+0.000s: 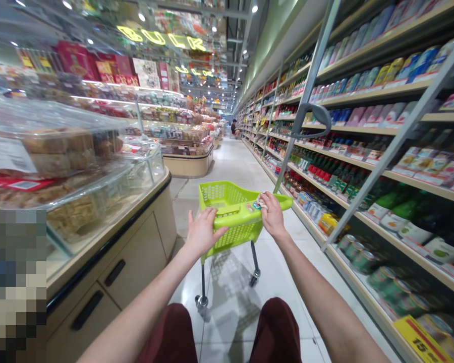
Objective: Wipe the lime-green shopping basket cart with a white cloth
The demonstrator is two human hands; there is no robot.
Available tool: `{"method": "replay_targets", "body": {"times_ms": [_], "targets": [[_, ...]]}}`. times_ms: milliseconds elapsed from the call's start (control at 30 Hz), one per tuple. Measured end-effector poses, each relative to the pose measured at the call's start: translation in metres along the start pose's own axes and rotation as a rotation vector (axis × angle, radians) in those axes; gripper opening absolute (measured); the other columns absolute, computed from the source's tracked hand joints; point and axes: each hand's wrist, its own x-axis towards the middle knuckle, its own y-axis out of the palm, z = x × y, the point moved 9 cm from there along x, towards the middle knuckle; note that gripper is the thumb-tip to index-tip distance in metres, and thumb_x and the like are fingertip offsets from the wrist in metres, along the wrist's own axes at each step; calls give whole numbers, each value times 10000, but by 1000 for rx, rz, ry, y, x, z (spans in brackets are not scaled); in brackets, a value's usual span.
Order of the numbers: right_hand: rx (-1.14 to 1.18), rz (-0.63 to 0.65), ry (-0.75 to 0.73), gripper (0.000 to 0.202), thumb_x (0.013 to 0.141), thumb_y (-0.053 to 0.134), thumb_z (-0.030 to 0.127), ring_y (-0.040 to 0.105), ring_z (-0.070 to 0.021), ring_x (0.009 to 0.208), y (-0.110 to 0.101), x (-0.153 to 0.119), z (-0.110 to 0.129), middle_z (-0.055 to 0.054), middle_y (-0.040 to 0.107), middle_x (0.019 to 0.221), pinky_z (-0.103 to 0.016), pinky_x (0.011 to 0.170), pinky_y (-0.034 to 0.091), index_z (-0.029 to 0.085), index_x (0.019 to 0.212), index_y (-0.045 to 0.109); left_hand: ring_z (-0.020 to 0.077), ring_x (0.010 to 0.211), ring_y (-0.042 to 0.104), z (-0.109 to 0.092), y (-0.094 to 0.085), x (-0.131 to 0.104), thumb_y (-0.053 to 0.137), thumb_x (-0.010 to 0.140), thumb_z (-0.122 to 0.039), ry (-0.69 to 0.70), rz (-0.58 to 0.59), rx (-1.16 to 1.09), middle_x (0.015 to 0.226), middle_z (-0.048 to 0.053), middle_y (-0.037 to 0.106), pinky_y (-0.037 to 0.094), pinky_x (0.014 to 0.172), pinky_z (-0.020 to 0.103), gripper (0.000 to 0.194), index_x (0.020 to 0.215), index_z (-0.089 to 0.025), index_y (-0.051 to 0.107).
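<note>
A lime-green plastic shopping cart (234, 234) on grey legs with casters stands in front of my knees. My left hand (203, 231) grips the left end of its handle bar, fingers over the top and thumb stretched along the near side. My right hand (272, 214) is closed on a crumpled white wipe (262, 200). It presses the wipe against the right part of the handle, beside a small coloured label (249, 206). Through the cart's holed walls its basket shows nothing I can make out.
Tall shelves (363, 166) of bottles and cans line the right, with a grey loop (320, 120) on a post. A bulk-goods counter (136, 252) with clear covers stands left. A tiled aisle (227, 156) runs ahead, where a person (233, 127) is far off.
</note>
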Motion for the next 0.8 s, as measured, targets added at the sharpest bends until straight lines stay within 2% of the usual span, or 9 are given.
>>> {"method": "replay_targets", "body": {"times_ms": [100,200,267,333,467,533,633,733,800], "targets": [[42,16,-64,443,727,370,98,389,-207,1175,4,-4,27,-97,481,1229,-418,1022,299,153,1134,535,270,1198,397,-6,8,-4,481,775,-465,-9,0,-37,1269,118,481,192,1028,543,544,1229,-173,416],[103,121,-213,438,723,385,100,397,-194,1174,16,-12,70,-82,504,1212,-399,1026,302,165,1128,539,262,1213,383,-19,14,-5,464,795,-432,14,-6,-60,1266,131,483,168,1039,534,528,1238,-151,401],[123,170,-261,439,721,390,99,412,-189,1159,19,-16,83,-75,517,1195,-392,1016,316,173,1127,539,256,1210,387,-25,17,-5,452,806,-420,47,-1,-84,1267,126,484,151,1043,540,523,1251,-152,387],[123,148,-239,439,722,388,95,429,-192,1142,13,-16,76,-84,518,1189,-396,1004,330,165,1129,536,256,1213,385,-24,21,-6,452,805,-433,64,21,-115,1278,117,475,155,1040,546,540,1264,-161,372],[120,-1,-126,447,728,377,80,416,-196,1161,-11,-15,38,-101,494,1218,-404,1009,329,153,1145,522,261,1257,321,-19,36,-4,427,808,-487,75,92,-160,1327,103,423,167,1037,549,566,1281,-183,356],[128,-43,-87,448,729,373,72,410,-194,1168,-18,-19,32,-104,493,1218,-405,1014,326,152,1144,522,259,1275,287,-21,42,-2,408,814,-500,83,104,-171,1348,101,395,162,1039,548,579,1295,-185,334],[156,-21,-90,446,732,371,70,407,-189,1173,-20,-32,49,-99,493,1217,-400,1012,336,159,1143,520,262,1282,270,-26,51,3,419,799,-527,95,114,-178,1360,107,374,160,1041,547,617,1301,-182,321],[179,88,-167,453,733,388,79,388,-190,1193,-14,-43,77,-85,481,1235,-403,1015,335,178,1159,506,281,1290,243,-31,58,7,476,753,-553,157,155,-168,1380,103,338,151,1038,559,678,1308,-198,312],[165,125,-193,457,730,395,83,382,-196,1199,-12,-46,80,-82,476,1242,-410,1014,335,186,1161,506,289,1290,236,-31,61,10,500,731,-562,187,174,-151,1384,103,326,151,1035,562,710,1312,-205,302]]}}
